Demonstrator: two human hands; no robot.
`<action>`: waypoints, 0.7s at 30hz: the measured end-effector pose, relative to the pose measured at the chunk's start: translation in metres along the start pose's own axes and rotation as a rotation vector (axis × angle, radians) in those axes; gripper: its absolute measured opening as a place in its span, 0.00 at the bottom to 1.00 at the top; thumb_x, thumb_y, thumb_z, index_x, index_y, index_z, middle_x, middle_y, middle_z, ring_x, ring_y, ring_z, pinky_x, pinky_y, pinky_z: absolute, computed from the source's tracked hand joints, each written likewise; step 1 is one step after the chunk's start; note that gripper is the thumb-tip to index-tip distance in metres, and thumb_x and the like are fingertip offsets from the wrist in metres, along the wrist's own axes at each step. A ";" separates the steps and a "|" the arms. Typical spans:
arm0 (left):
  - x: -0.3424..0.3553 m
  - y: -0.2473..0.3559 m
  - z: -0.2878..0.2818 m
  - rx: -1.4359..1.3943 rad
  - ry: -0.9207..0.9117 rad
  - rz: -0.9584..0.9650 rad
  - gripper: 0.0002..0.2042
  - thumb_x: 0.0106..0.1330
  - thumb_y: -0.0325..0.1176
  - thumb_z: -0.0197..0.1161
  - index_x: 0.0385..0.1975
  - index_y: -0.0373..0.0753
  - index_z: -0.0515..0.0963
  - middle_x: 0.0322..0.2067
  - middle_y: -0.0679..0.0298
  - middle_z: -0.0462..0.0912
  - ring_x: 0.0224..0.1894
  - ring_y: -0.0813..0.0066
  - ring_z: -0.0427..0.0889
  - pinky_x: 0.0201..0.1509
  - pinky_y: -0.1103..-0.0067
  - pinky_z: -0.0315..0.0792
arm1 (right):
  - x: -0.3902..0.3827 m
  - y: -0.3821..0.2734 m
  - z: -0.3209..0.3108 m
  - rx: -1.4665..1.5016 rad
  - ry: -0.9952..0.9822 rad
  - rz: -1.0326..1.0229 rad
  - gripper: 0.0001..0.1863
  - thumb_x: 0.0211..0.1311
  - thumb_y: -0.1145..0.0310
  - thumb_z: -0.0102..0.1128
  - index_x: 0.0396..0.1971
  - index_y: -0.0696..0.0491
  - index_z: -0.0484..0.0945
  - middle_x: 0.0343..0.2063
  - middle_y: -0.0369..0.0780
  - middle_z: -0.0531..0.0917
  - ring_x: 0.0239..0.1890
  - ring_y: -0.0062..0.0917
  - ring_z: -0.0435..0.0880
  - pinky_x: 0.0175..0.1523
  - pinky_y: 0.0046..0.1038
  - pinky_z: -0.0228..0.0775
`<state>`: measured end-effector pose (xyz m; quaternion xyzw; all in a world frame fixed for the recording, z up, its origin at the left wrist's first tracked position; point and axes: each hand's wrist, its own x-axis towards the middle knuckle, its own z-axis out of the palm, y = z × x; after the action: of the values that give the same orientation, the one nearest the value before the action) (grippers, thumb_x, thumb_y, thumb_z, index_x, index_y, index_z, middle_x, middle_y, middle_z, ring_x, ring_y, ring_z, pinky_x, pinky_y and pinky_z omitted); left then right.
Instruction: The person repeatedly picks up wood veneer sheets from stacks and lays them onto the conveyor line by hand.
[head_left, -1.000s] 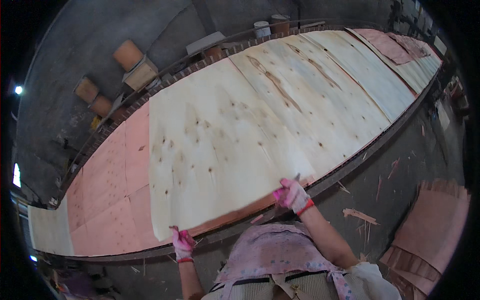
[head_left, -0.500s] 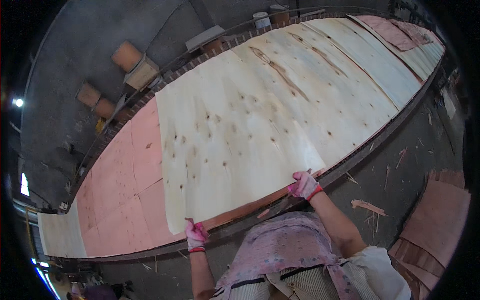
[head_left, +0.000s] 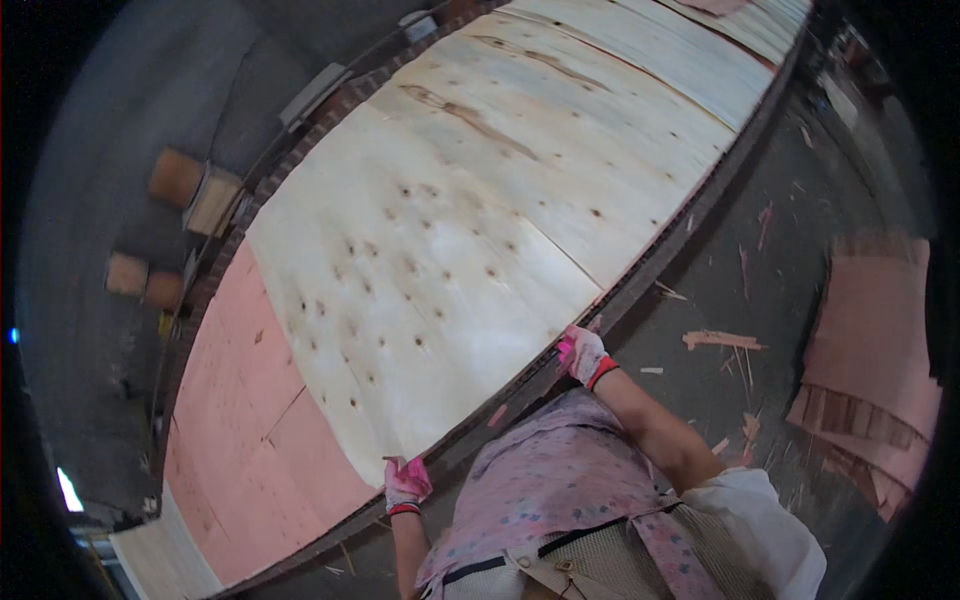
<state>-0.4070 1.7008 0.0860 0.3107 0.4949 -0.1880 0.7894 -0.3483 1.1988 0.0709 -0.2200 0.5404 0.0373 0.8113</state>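
A long table (head_left: 650, 265) is covered in thin wood sheets. A pale cream veneer sheet (head_left: 420, 310), dotted with dark knots, lies across its middle, overlapping other pale sheets (head_left: 620, 140) to the right. Pink sheets (head_left: 230, 400) show to the left. My left hand (head_left: 406, 482), in a pink and white glove, pinches the cream sheet's near left corner. My right hand (head_left: 585, 352), gloved alike, grips the same sheet's near edge farther right, at the table's rim.
Curved pink sheets (head_left: 865, 340) are piled on the floor at right, with wood scraps (head_left: 725, 340) nearby. Wooden blocks (head_left: 175, 175) and a pale bucket (head_left: 418, 25) stand beyond the table. My patterned apron (head_left: 540, 470) is at the lower middle.
The view has turned, so the table slants more steeply. The cream sheet's near edge has shifted to meet the table edge, covering the pink strip there, with both hands still on it.
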 end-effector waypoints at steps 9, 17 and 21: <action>-0.014 -0.008 0.031 0.202 -0.003 -0.027 0.26 0.57 0.58 0.55 0.35 0.36 0.74 0.35 0.53 0.79 0.34 0.62 0.79 0.36 0.72 0.77 | -0.042 0.014 0.014 -0.784 0.049 -0.783 0.25 0.50 0.67 0.56 0.49 0.59 0.64 0.38 0.44 0.76 0.43 0.30 0.75 0.48 0.28 0.67; -0.001 -0.013 0.036 0.297 -0.058 -0.176 0.25 0.60 0.56 0.53 0.41 0.36 0.72 0.40 0.51 0.78 0.38 0.59 0.79 0.39 0.69 0.76 | -0.016 0.049 0.005 -1.814 0.041 -0.896 0.23 0.53 0.60 0.48 0.49 0.53 0.65 0.49 0.46 0.69 0.53 0.37 0.69 0.57 0.40 0.56; 0.035 -0.012 0.015 1.120 -0.332 0.160 0.18 0.63 0.46 0.53 0.43 0.37 0.71 0.32 0.56 0.80 0.32 0.63 0.79 0.34 0.72 0.75 | -0.032 0.038 0.041 -1.803 0.032 -0.770 0.23 0.53 0.60 0.49 0.49 0.54 0.67 0.44 0.47 0.73 0.49 0.37 0.73 0.54 0.36 0.61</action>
<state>-0.3891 1.6821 0.0555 0.6832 0.1652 -0.4065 0.5837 -0.3377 1.2548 0.1007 -0.9190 0.2117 0.1657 0.2885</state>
